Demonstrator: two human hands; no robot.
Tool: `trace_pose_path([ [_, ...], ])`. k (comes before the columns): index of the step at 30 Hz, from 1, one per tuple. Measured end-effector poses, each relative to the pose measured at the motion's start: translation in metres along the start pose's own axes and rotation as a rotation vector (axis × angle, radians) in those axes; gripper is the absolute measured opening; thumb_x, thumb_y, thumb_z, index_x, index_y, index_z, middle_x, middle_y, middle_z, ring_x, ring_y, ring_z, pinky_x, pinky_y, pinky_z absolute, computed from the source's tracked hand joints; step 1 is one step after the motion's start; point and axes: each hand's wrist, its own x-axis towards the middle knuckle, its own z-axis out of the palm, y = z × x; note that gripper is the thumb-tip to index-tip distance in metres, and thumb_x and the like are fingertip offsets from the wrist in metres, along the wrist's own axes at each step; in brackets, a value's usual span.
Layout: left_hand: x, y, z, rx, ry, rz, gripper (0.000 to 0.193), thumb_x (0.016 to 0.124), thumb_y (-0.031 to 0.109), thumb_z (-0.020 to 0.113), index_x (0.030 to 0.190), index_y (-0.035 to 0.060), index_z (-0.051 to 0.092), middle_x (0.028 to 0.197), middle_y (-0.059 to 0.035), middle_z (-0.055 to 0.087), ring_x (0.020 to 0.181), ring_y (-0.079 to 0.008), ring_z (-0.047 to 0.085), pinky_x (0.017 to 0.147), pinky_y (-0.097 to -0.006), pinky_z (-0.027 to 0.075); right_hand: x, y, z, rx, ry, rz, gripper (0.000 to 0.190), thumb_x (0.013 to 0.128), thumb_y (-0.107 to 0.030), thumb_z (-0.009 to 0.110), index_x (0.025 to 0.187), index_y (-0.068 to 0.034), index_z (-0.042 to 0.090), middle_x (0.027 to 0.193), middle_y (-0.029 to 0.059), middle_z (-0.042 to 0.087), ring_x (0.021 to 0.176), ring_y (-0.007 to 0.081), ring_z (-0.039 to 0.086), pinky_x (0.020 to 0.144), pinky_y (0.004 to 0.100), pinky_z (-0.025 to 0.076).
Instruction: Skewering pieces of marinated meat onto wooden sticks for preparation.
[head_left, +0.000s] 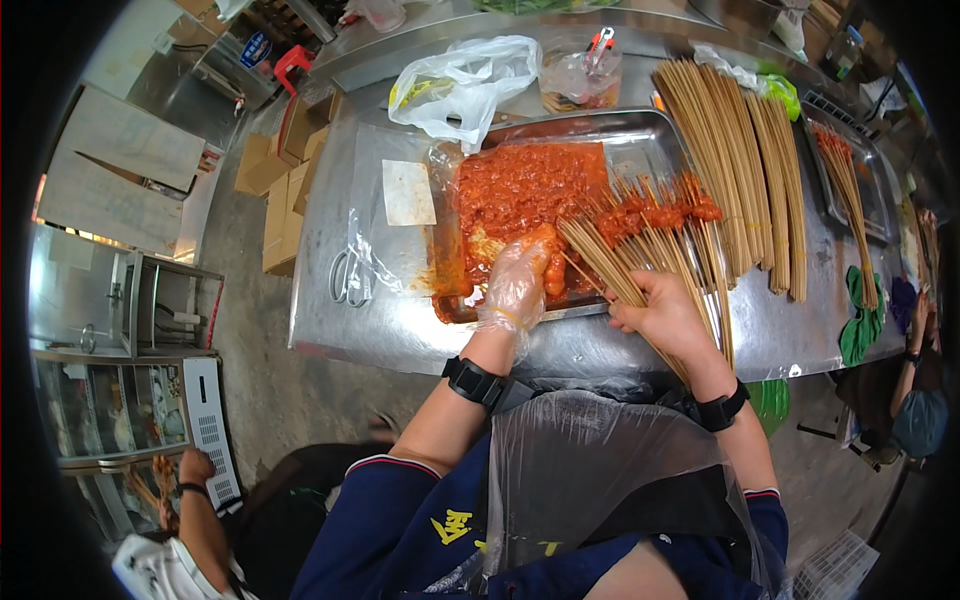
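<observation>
My left hand (517, 281), in a clear plastic glove with a yellow band at the wrist, grips a piece of red marinated meat (555, 271). The thin tip of a single skewer reaches toward it from the right. A bundle of bamboo skewers (600, 255) is held in my bare right hand (664, 311). Both hands are over the near edge of a metal tray (664, 124). A red mass of marinated meat pieces (532, 180) covers much of it. Skewers loaded with meat (664, 214) lie across the tray's right side, partly behind my right hand.
Thick bundles of bare skewers (709, 150) lie right of the tray. A white plastic bag (480, 82) and a tub (574, 82) topped by a red cutter (600, 46) stand behind. Scissors (349, 277) lie left. Another person's arm (199, 517) shows at lower left, another person at far right.
</observation>
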Motion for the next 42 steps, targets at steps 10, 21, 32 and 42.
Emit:
trace_pose_path([
  [10, -0.007, -0.01, 0.018, -0.005, -0.008, 0.025, 0.019, 0.09, 0.012, 0.05, 0.101, -0.0016, 0.058, 0.084, -0.0053, 0.06, 0.067, -0.0105, 0.054, 0.055, -0.024, 0.044, 0.003, 0.007, 0.004, 0.09, 0.049, 0.028, 0.018, 0.076, 0.002, 0.06, 0.094, 0.005, 0.059, 0.075, 0.0073, 0.061, 0.064, 0.0119, 0.061, 0.056, 0.0239, 0.05],
  [21, -0.007, -0.003, 0.021, 0.052, -0.029, -0.081, 0.021, 0.088, 0.011, 0.054, 0.105, -0.0009, 0.057, 0.092, -0.007, 0.063, 0.074, -0.0117, 0.059, 0.06, -0.0216, 0.047, 0.004, 0.002, 0.0, 0.077, 0.043, 0.043, 0.018, 0.079, 0.002, 0.06, 0.097, 0.003, 0.056, 0.084, 0.0054, 0.06, 0.073, 0.0114, 0.062, 0.062, 0.022, 0.05],
  [32, -0.001, 0.0, 0.023, -0.024, 0.196, -0.026, 0.017, 0.087, 0.009, 0.054, 0.101, 0.0007, 0.059, 0.088, -0.0054, 0.061, 0.068, -0.0108, 0.056, 0.056, -0.0223, 0.045, -0.002, 0.009, -0.005, 0.095, -0.027, -0.072, 0.023, 0.087, -0.011, 0.055, 0.108, 0.0, 0.057, 0.089, 0.0054, 0.061, 0.079, 0.0091, 0.058, 0.068, 0.0223, 0.047],
  [42, -0.011, 0.017, 0.019, 0.534, 0.214, 0.3, 0.014, 0.084, 0.01, 0.057, 0.091, -0.0015, 0.059, 0.071, -0.0099, 0.057, 0.059, -0.019, 0.054, 0.054, -0.0309, 0.042, -0.005, 0.01, -0.007, 0.171, -0.067, -0.016, 0.026, 0.091, -0.01, 0.048, 0.114, 0.003, 0.049, 0.097, 0.0124, 0.061, 0.083, 0.0161, 0.062, 0.065, 0.0251, 0.052],
])
